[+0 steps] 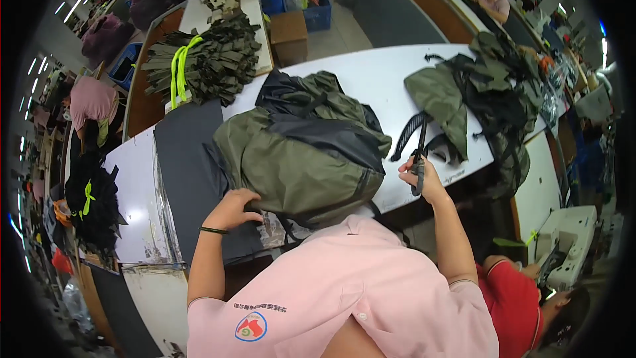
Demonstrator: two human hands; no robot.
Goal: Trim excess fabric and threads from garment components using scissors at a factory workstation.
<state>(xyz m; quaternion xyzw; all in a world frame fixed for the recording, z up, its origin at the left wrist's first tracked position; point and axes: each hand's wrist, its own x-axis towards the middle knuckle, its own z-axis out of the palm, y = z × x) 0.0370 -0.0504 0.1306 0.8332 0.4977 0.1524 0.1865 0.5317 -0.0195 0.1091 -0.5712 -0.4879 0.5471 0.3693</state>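
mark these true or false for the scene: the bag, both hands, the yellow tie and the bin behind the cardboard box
1. The central olive-and-black fabric bag lies on the white tabletop. True.
2. The left hand is gripping the neon-yellow fabric tie. False: it is at the bag's near left edge.
3. The right hand holds a dark tool with a looped handle. True.
4. The tie is on a bundle of olive fabric strips. True.
5. The plastic bin behind the brown cardboard box is red. False: it is blue.
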